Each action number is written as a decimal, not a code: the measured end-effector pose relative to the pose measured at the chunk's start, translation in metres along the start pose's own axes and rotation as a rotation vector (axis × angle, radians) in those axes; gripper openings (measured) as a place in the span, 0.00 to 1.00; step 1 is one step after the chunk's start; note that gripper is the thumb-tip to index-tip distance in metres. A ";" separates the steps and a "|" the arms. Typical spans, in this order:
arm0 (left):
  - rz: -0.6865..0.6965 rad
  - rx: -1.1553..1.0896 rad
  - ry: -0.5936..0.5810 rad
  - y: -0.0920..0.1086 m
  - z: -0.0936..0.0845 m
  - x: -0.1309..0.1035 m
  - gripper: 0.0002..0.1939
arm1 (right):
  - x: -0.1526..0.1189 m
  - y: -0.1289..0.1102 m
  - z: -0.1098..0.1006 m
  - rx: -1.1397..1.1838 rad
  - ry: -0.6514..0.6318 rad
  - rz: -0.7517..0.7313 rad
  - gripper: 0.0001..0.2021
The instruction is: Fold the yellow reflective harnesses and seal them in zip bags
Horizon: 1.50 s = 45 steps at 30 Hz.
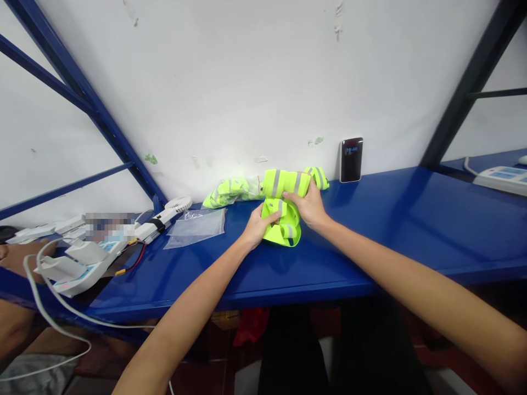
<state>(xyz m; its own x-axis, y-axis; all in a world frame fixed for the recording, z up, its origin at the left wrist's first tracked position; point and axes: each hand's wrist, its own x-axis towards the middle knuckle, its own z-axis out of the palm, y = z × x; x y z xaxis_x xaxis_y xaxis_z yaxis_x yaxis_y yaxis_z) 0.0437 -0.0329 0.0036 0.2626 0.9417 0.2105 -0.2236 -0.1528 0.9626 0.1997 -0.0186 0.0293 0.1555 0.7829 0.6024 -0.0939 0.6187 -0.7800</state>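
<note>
Both hands hold neon yellow reflective strap material with grey bands above the blue table [354, 241]. My left hand [256, 226] is closed on the lower looped yellow strap [284, 233], thumb over its edge. My right hand [308, 204] is wrapped round the right part of the upper yellow strap bundle [284, 183], which lies just above the loops. Behind my right hand, another yellow piece [318, 176] shows near the wall. Left of the bundle, clear plastic packaging with yellow straps [230, 190] rests against the wall.
Clear empty bags [197, 227] lie left of my hands, near a small white fan [178, 203]. White power strips and cables [88, 269] are at far left, beside another person's hand. A phone-like device [351, 160] leans on the wall at right.
</note>
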 end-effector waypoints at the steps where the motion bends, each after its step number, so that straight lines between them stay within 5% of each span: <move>1: 0.012 0.017 -0.016 -0.001 -0.001 0.000 0.22 | 0.000 0.000 0.000 0.008 -0.001 0.002 0.24; 5: 0.012 0.062 -0.050 -0.005 -0.005 0.001 0.31 | 0.000 0.001 0.000 0.004 -0.006 0.001 0.24; 10: 0.103 0.188 0.056 -0.006 -0.009 0.002 0.47 | 0.002 0.004 -0.002 -0.002 0.004 -0.004 0.24; 17: 0.192 0.290 -0.027 0.000 -0.002 -0.003 0.22 | 0.003 0.005 -0.002 -0.005 0.019 -0.007 0.24; 31: 0.063 0.251 0.100 -0.008 -0.009 0.005 0.26 | -0.010 0.001 0.006 -0.087 -0.088 -0.023 0.20; 38: -0.057 0.120 0.009 -0.002 -0.002 0.000 0.26 | -0.015 0.008 0.004 -0.212 -0.100 -0.120 0.19; 45: -0.093 0.184 -0.011 -0.001 0.003 0.001 0.29 | -0.019 0.012 0.009 -0.107 -0.093 -0.053 0.20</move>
<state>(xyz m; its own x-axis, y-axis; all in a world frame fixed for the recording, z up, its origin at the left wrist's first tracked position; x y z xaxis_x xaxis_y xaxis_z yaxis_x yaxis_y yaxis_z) 0.0467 -0.0330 0.0031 0.2849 0.9510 0.1199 -0.0233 -0.1182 0.9927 0.1865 -0.0251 0.0098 0.0648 0.7552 0.6522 0.0179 0.6526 -0.7575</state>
